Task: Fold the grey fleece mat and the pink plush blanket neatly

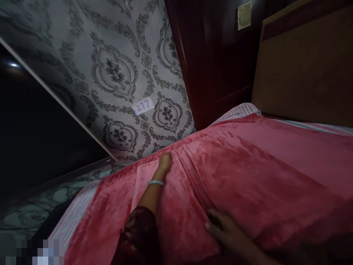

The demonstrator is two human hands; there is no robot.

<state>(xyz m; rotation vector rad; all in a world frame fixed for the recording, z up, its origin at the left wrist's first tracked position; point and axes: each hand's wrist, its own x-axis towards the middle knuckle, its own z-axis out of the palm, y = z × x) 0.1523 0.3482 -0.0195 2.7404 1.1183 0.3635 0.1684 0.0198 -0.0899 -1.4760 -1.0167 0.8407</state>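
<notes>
A red velvety blanket [248, 173] covers a bed, with a striped sheet [74, 213] showing at its left edge and far end. My left hand [164, 163], a silver bracelet on its wrist, reaches to the blanket's far edge by the wall; its fingers curl down over the cloth and are partly hidden. My right hand [220, 226] lies on the blanket nearer to me, fingers bent and pressing into a fold of the cloth.
A grey damask-patterned wall [116, 73] carries a white label reading 277 [142, 106]. A dark red wooden panel [212, 62] stands at the corner, a brown headboard [303, 70] to the right. A dark glossy surface [33, 129] fills the left.
</notes>
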